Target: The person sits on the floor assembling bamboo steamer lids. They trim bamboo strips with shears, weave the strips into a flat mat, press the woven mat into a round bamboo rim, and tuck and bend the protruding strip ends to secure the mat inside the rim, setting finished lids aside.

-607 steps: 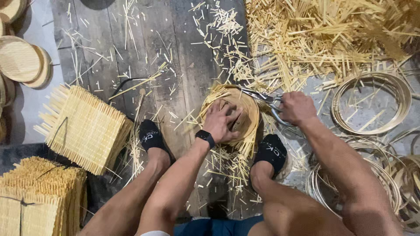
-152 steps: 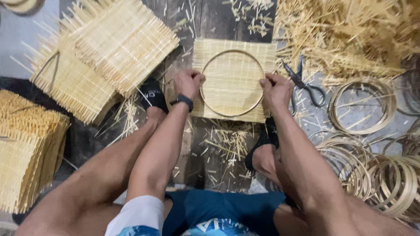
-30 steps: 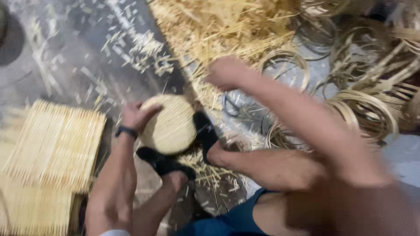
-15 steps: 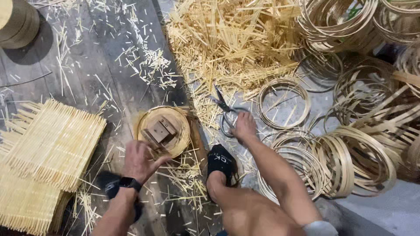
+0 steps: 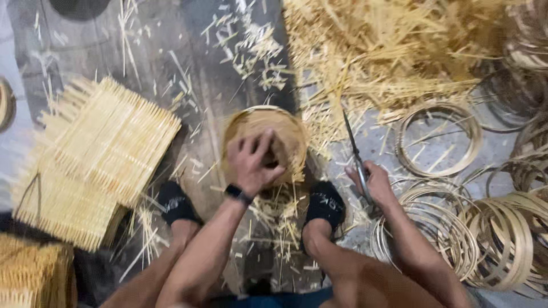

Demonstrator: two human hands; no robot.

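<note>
Left hand (image 5: 254,165) pressed flat on a round woven bamboo tray (image 5: 265,142), fingers bent and spread over its middle. Tray down on the dark wooden floor (image 5: 171,63), between two feet in black socks, left one (image 5: 177,202) and right one (image 5: 324,204). Black watch (image 5: 238,194) on the left wrist.

Right hand (image 5: 374,182) closed around the handles of scissors (image 5: 355,154), blades pointing up and away, tips near the big heap of bamboo scraps (image 5: 388,51). Scissors well apart from the tray, off to its right.

Square woven bamboo mats (image 5: 108,148) stacked to the left, loose stick ends poking out at the edges. More mats (image 5: 34,274) in the bottom left corner. Thin bamboo rings (image 5: 436,140) lying to the right, one flat alone, many more rings (image 5: 502,239) piled near the right arm. Little bamboo bits (image 5: 274,211) scattered under the tray and between the feet.
</note>
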